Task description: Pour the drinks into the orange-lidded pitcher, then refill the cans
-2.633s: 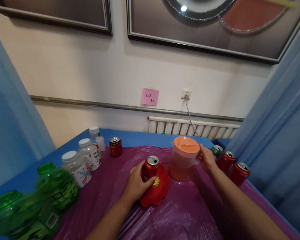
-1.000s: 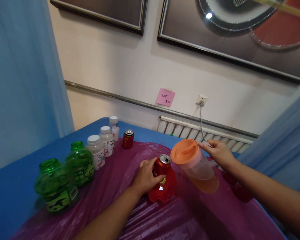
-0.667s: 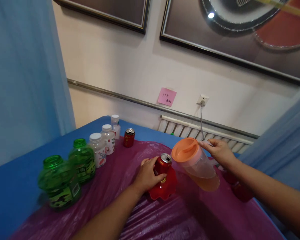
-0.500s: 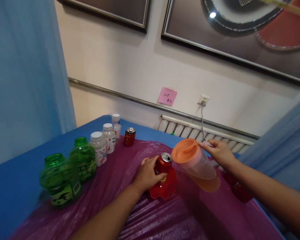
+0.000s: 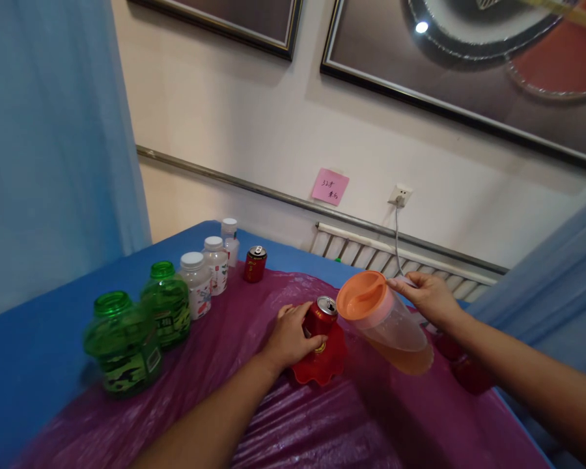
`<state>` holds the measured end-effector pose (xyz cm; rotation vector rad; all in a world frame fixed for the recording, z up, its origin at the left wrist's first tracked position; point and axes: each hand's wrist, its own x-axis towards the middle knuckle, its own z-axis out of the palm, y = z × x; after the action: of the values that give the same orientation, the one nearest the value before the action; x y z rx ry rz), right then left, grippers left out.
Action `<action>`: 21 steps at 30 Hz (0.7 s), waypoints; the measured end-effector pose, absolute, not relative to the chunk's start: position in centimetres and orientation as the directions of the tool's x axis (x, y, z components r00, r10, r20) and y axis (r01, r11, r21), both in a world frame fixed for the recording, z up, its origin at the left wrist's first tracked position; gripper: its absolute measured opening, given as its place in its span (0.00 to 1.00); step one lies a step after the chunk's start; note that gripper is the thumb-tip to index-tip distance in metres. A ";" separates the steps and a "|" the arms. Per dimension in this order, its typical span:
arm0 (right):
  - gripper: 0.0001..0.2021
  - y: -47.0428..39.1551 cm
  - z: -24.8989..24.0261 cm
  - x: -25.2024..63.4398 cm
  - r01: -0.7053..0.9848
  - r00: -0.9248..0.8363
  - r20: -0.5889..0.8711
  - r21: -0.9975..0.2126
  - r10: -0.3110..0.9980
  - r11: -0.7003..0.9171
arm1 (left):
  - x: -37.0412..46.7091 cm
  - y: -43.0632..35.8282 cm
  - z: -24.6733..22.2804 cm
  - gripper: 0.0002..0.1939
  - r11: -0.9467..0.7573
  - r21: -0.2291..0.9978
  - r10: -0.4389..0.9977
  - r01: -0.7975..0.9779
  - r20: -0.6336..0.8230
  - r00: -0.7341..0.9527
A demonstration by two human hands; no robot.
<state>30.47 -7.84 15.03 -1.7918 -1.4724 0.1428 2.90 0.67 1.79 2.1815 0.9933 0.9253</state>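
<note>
My left hand [image 5: 290, 335] is wrapped round a red drink can [image 5: 322, 317] whose top is open. The can stands over a red dish with a wavy rim [image 5: 325, 369]. In my right hand [image 5: 428, 296] is the handle of a clear plastic pitcher [image 5: 395, 332] with an orange lid [image 5: 365, 295]. The pitcher tilts to the left, its lid close beside the can's top, and brownish liquid lies in its lower part. Whether any liquid flows out cannot be made out.
Two green bottles [image 5: 122, 352] without caps and several white-capped clear jars [image 5: 196, 286] line the left side. Another red can [image 5: 255, 265] stands at the back. Dark red objects [image 5: 469, 374] sit under my right forearm. Purple plastic sheeting [image 5: 283, 417] covers part of the blue table [image 5: 24, 352].
The view has shifted slightly, so the bottles and jars appear a little further right and higher. Both hands keep their holds, and the pitcher stays tilted beside the can.
</note>
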 end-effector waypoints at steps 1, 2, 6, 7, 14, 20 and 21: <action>0.35 -7.8 15.1 30.4 0.778 0.319 0.377 -0.628 0.870 -0.013 | 2.9 0.7 1.8 0.35 -0.563 0.716 0.801 0.413 0.351 0.485; 0.35 -7.9 15.1 30.3 0.779 0.321 0.373 -0.627 0.870 -0.019 | 2.9 0.6 1.8 0.35 -0.560 0.716 0.803 0.416 0.347 0.485; 0.36 -7.8 15.3 30.2 0.784 0.329 0.380 -0.620 0.864 -0.026 | 2.9 0.6 1.8 0.33 -0.565 0.713 0.798 0.415 0.343 0.496; 0.36 -7.8 15.3 30.2 0.784 0.329 0.383 -0.620 0.863 -0.023 | 2.9 0.6 1.8 0.33 -0.567 0.713 0.797 0.413 0.347 0.495; 0.35 -7.7 15.3 30.3 0.778 0.329 0.384 -0.628 0.863 -0.017 | 2.9 0.8 1.6 0.31 -0.571 0.718 0.792 0.397 0.354 0.498; 0.35 -7.5 15.2 30.3 0.771 0.345 0.363 -0.635 0.866 -0.041 | 2.9 0.8 1.7 0.28 -0.569 0.712 0.787 0.410 0.328 0.523; 0.35 -7.5 15.2 30.2 0.772 0.343 0.363 -0.635 0.867 -0.039 | 2.9 0.8 1.7 0.28 -0.569 0.714 0.787 0.408 0.329 0.522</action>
<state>30.24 -7.50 15.19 -1.8223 -1.4463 0.1531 2.86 0.76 1.74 2.1964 0.9691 0.8736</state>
